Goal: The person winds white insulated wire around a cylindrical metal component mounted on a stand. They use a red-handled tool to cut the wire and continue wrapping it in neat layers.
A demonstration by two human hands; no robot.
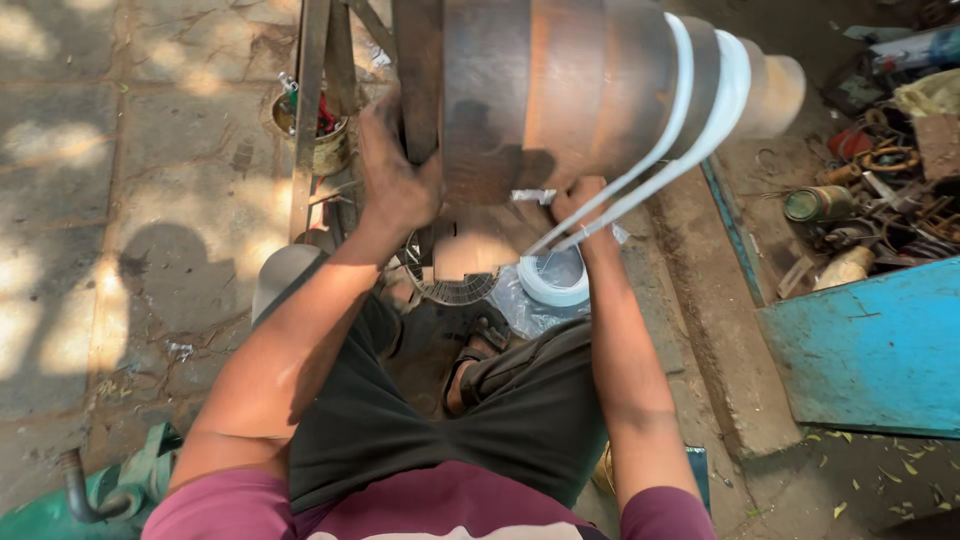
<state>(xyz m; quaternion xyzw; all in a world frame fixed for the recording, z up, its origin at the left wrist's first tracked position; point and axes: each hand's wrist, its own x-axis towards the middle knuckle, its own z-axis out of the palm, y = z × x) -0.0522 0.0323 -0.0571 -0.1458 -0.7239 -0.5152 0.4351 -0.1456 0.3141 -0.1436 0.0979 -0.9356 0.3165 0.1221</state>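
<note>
White plastic strap [690,110] wraps the rusty brown metal drum [560,90]; right hand [580,205] pinches it below the drum, left hand [395,175] lies flat, open, on the drum's side.

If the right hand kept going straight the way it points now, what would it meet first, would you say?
The right hand points up toward the metal drum, gripping the white tape. It would likely meet the drum's underside almost at once, though depth is hard to judge.
</note>
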